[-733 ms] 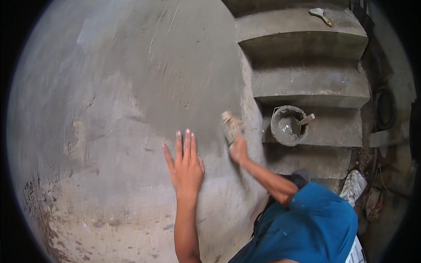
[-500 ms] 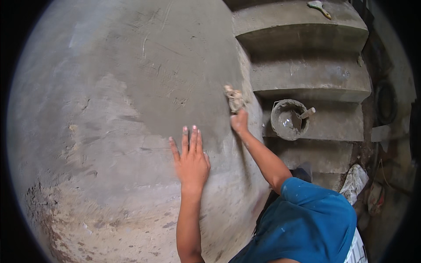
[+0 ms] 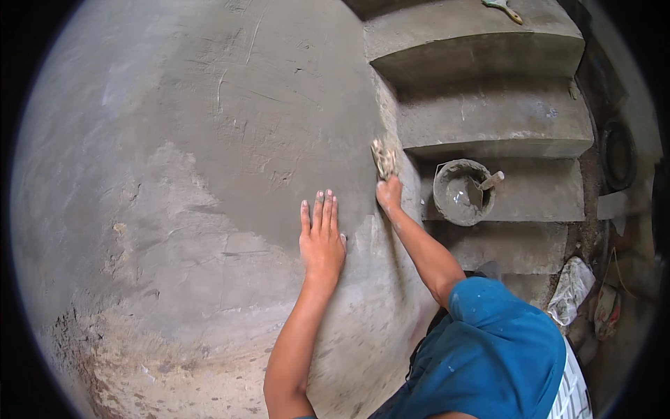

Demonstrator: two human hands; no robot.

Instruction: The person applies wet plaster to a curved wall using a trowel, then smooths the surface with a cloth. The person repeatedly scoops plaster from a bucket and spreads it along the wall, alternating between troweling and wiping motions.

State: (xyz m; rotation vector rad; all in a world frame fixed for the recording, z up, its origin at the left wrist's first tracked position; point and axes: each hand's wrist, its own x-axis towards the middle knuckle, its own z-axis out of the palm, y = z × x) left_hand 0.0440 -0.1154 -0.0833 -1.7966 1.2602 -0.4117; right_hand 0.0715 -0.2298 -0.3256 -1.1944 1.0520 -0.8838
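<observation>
My left hand (image 3: 324, 248) lies flat with fingers stretched out on the grey cement-plastered wall (image 3: 258, 153), by the lower edge of the darker plaster patch. It holds nothing. To its right and farther up, my right hand (image 3: 390, 194) is closed on a short, cement-caked hand tool (image 3: 384, 159), held near the wall's right edge beside the stairs. Blotchy beige and grey crust covers that tool, and its exact kind does not show. My fingers hide its lower end.
Concrete steps (image 3: 488, 119) climb along the right. A bucket (image 3: 453, 218) of wet grey mix stands on one, a wooden-handled tool (image 3: 493, 180) leaning in it. A brush (image 3: 504, 10) lies on an upper step. A whitish plastic bag (image 3: 572, 290) sits at lower right.
My left hand has shifted right and slightly up along the wall. The right hand, still gripping the caked tool, has moved a little right and down toward the wall's edge.
</observation>
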